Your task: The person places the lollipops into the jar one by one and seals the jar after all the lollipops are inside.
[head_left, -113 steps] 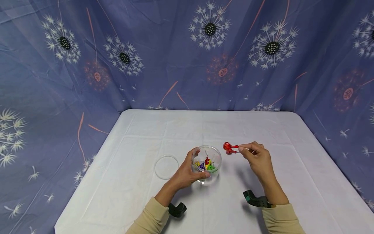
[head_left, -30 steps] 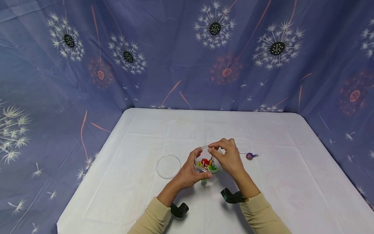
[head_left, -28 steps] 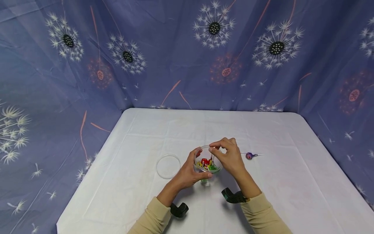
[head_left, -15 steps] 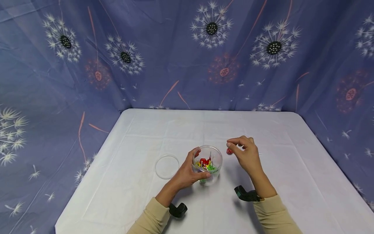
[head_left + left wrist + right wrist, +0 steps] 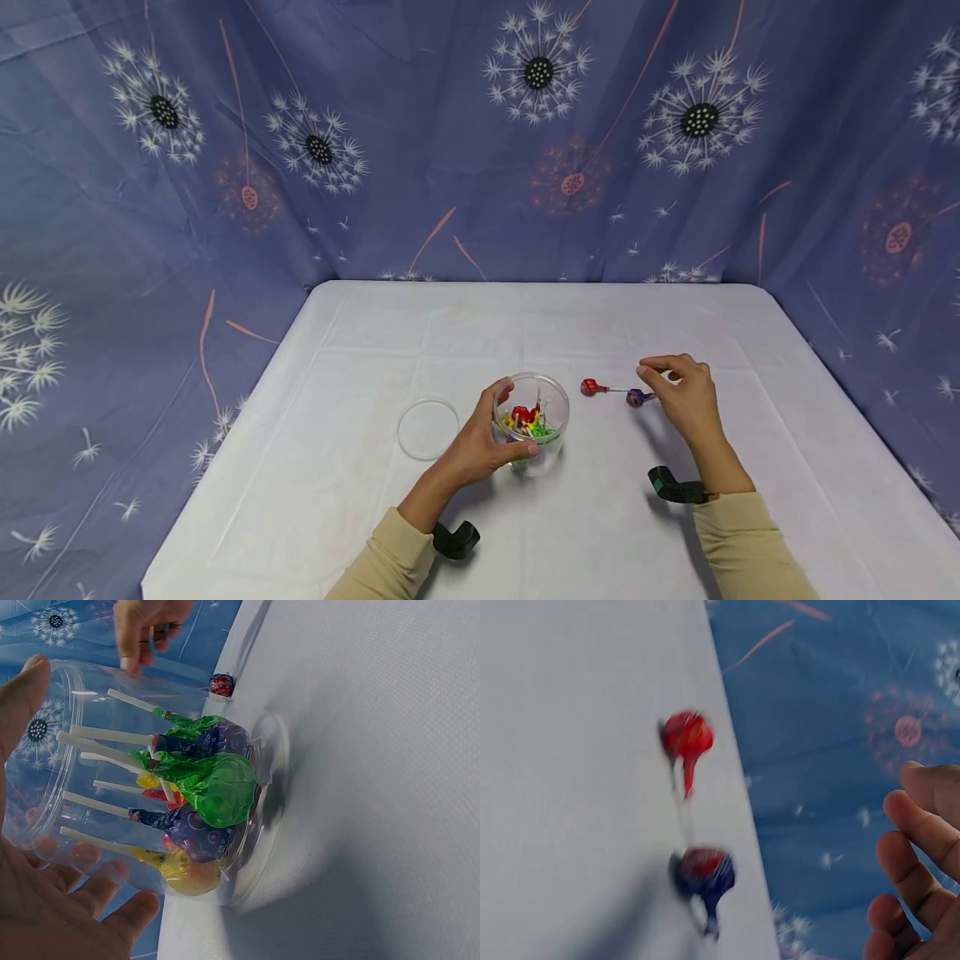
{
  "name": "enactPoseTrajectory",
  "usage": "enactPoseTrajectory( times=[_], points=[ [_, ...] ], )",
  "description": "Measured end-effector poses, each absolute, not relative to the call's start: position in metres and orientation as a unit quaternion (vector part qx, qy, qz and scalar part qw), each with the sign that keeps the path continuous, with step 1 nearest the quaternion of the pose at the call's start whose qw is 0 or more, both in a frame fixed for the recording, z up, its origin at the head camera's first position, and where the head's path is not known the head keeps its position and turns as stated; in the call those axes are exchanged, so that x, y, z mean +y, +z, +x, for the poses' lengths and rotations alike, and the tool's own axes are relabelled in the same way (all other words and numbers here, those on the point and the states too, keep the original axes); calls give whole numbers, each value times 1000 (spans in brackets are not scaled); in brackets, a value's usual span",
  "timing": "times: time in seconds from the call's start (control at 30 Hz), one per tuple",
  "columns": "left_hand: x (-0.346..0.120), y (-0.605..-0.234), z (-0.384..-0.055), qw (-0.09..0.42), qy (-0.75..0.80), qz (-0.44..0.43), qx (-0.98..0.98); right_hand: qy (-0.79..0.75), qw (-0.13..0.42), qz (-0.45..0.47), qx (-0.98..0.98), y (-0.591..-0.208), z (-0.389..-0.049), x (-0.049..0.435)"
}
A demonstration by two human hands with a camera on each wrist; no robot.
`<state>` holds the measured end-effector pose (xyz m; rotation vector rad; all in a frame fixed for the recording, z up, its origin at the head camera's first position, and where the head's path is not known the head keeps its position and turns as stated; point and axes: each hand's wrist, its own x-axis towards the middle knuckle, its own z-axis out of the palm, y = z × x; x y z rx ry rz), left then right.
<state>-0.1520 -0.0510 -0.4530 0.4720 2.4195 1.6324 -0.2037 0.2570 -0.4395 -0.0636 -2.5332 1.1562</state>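
My left hand (image 5: 480,442) grips a clear plastic jar (image 5: 555,454) round its side, thumb in front. Inside stand several wrapped lollipops, sticks toward the jar's mouth: a green lollipop (image 5: 221,787), purple ones and a yellow lollipop (image 5: 191,874) show in the left wrist view, and a red one on top in the head view. My right hand (image 5: 686,396) hovers just above a purple lollipop (image 5: 636,397) on the table, thumb and fingers loosely bent around nothing. To its left lies a red lollipop (image 5: 591,387), its stick pointing at the purple one.
A clear round lid (image 5: 427,428) lies flat left of the jar. White cloth covers the table (image 5: 337,375). Behind and beside it hangs a blue dandelion-print curtain (image 5: 420,108). Each wrist wears a black camera mount (image 5: 453,540).
Earlier my right hand held a red lollipop, then was over the jar's mouth. It has since moved right to above the purple lollipop. A red lollipop now sits in the jar.
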Motion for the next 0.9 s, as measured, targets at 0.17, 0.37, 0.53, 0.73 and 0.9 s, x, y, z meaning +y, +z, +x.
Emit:
enactPoseTrajectory(
  times=[0.17,0.37,0.53,0.73,0.9],
  points=[
    [-51,-453,-152,93,550,160,814,391,158,-38,-906,-451,-209,272],
    [-51,-454,-153,96,547,153,818,372,123,-38,-919,-462,-212,284],
    [-51,-454,-153,96,547,153,818,359,100,-39,-927,-468,-213,290],
    [-51,-454,-153,96,547,154,818,352,99,-41,-930,-476,-215,294],
    [-51,-453,-153,96,545,154,819,344,88,-33,-934,-480,-217,296]
  ],
)
